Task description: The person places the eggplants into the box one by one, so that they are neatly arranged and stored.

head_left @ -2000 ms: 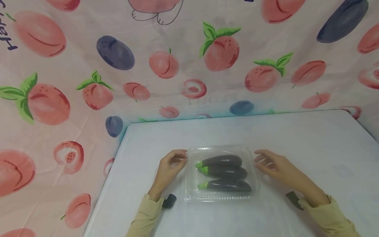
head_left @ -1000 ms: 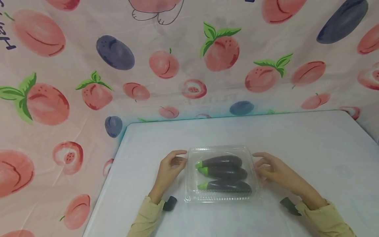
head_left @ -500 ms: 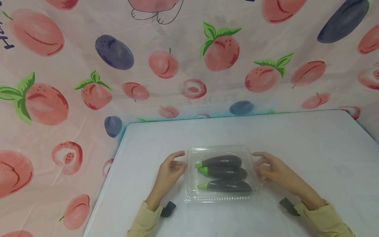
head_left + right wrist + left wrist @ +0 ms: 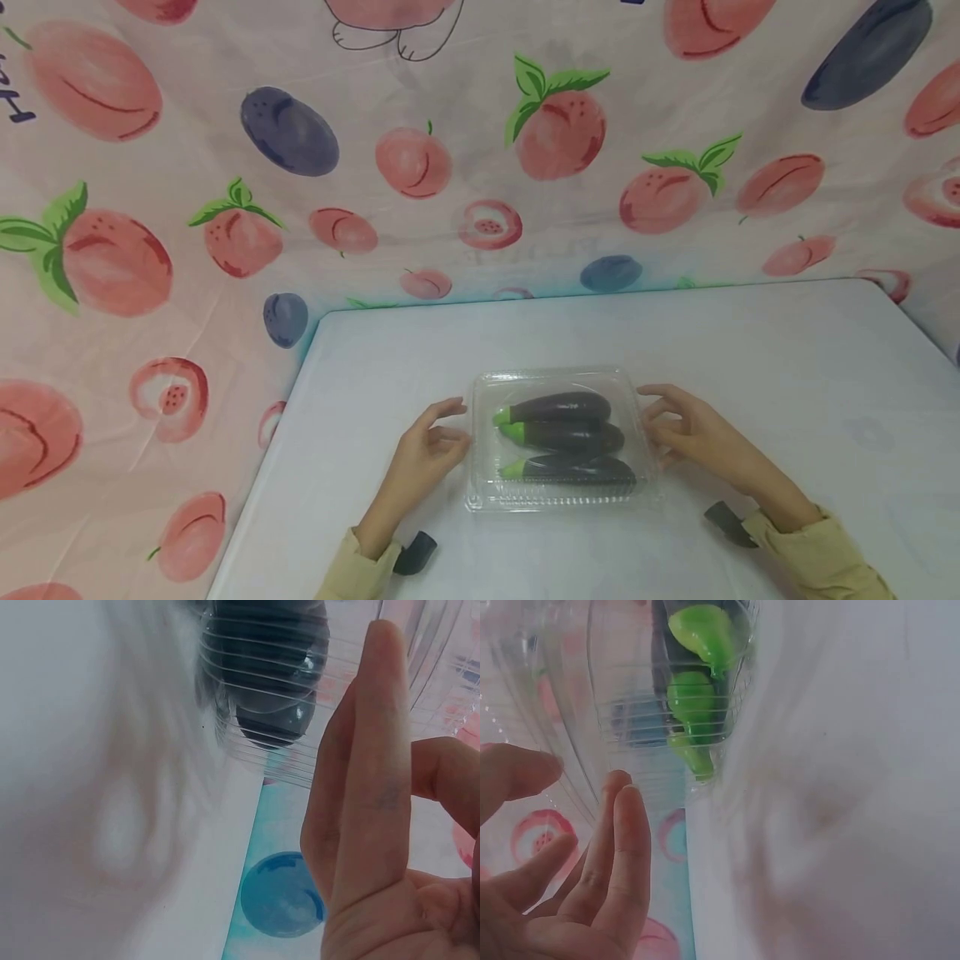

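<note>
A clear plastic clamshell box [image 4: 551,377] lies closed on the table, with three dark eggplants [image 4: 573,437] inside, their green stem ends pointing left. Beside the box's left edge is my left hand [image 4: 422,454], fingers loosely bent. In the left wrist view its fingertips [image 4: 630,799] come close to the ribbed wall; whether they touch is unclear. My right hand [image 4: 693,429] is at the right edge. The right wrist view shows its long fingers [image 4: 379,772] fairly straight along the clear side wall, the thumb side bent.
The white table [image 4: 787,358] ends at the back against a fruit-printed cloth [image 4: 420,83]. A dark wrist-camera mount [image 4: 415,553] sticks out from the left sleeve, and another mount [image 4: 729,525] from the right sleeve.
My left hand has drawn back toward me along the box's left side. Earlier, my right hand came in slightly to the right edge and stayed there. The box has barely shifted.
</note>
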Tool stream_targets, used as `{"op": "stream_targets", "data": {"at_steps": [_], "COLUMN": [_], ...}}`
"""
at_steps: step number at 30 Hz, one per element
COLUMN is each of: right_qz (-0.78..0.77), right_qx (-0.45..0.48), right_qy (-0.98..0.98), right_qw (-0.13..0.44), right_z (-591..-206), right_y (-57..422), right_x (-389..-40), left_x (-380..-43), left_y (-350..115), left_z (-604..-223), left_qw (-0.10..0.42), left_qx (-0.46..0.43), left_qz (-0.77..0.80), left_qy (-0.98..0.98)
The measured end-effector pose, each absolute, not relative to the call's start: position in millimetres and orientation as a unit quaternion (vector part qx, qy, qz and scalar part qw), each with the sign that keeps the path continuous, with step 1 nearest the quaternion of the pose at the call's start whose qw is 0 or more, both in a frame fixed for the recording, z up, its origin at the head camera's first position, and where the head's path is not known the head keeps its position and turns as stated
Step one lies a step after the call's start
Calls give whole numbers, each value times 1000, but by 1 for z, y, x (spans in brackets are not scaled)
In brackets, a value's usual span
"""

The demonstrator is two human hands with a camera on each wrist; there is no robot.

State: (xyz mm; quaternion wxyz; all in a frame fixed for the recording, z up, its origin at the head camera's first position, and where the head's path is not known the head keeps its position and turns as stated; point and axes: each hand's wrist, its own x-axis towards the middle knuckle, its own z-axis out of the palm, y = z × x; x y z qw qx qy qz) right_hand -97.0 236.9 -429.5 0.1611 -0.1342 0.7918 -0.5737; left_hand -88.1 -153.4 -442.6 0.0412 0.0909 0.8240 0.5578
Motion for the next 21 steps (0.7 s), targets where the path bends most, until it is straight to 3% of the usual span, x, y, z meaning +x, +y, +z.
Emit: {"op": "stream_targets", "data": {"at_steps": [21], "right_qz": [-575], "right_qx": [-123], "right_qy": [793], "right_qw": [157], "right_z": [-428], "right_y": [235], "right_x": [-97], "left_x": [-62], "left_y": [-162], "left_z": [-437], "left_qw": [125], "left_qx": [79], "left_qz": [597], "left_qy": [789]}}
